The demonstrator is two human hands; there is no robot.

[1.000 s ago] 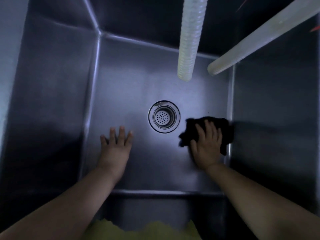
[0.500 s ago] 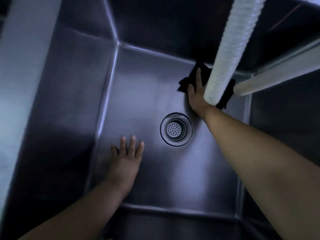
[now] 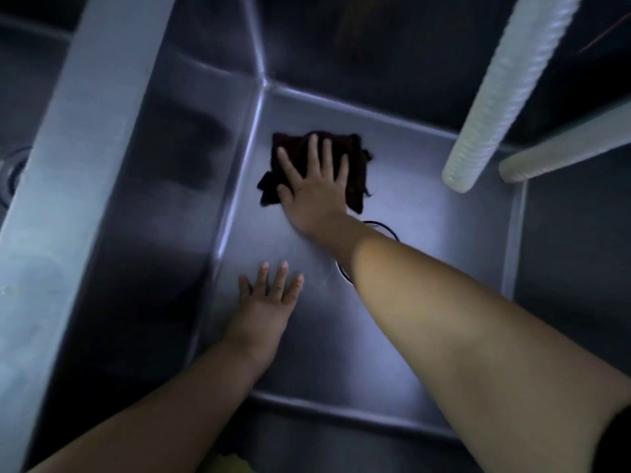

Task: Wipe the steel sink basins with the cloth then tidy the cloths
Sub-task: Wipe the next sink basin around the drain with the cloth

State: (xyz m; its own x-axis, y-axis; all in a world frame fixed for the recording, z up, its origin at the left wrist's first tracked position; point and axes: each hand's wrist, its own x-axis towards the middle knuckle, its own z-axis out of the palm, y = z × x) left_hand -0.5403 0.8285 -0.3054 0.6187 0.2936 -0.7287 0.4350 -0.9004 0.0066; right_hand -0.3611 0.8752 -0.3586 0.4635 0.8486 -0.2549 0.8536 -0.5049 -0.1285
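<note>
I look down into a deep steel sink basin (image 3: 444, 233). A dark cloth (image 3: 355, 155) lies flat on the basin floor near the far left corner. My right hand (image 3: 316, 186) presses on the cloth with straight, spread fingers. My left hand (image 3: 266, 308) rests flat on the bare basin floor, nearer to me and left of the drain. My right forearm hides most of the drain (image 3: 382, 228); only parts of its ring show.
Two ribbed white hoses, one (image 3: 495, 97) and another (image 3: 563, 148), hang over the basin's far right part. A steel divider (image 3: 85, 165) on the left separates this basin from a second one, whose drain (image 3: 10, 172) shows at the left edge. Something yellow (image 3: 232, 462) peeks in at the bottom edge.
My right hand has slid the cloth from the far right, under the hose, across to the far left corner. My view has shifted right to left. The left hand stays flat.
</note>
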